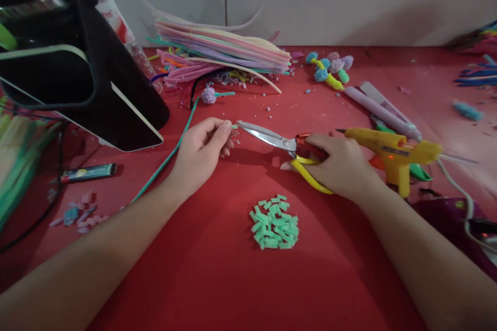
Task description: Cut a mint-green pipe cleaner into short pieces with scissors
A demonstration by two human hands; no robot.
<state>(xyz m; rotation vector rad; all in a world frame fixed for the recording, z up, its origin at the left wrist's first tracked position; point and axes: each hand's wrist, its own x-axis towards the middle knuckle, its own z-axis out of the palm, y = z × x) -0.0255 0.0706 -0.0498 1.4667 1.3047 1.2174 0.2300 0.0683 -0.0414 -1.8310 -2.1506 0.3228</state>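
Note:
My left hand [204, 147] pinches a long green pipe cleaner [171, 152] near its end, and a short green tip sticks out past the fingers. My right hand [341, 165] grips yellow-and-red-handled scissors [272, 137], whose blades point left with their tip close to that green tip. Between my forearms, on the red tabletop [202, 269], lies a small pile of cut green pieces [275, 228].
A yellow glue gun [392, 152] rests just right of my right hand, its cord trailing right. A bundle of pastel pipe cleaners [221, 49] lies at the back, a black stand [77, 62] at the left, and a lighter [87, 172] beneath it. Pom-pom flowers [330, 70] and a purple tool [382, 111] sit at the back right.

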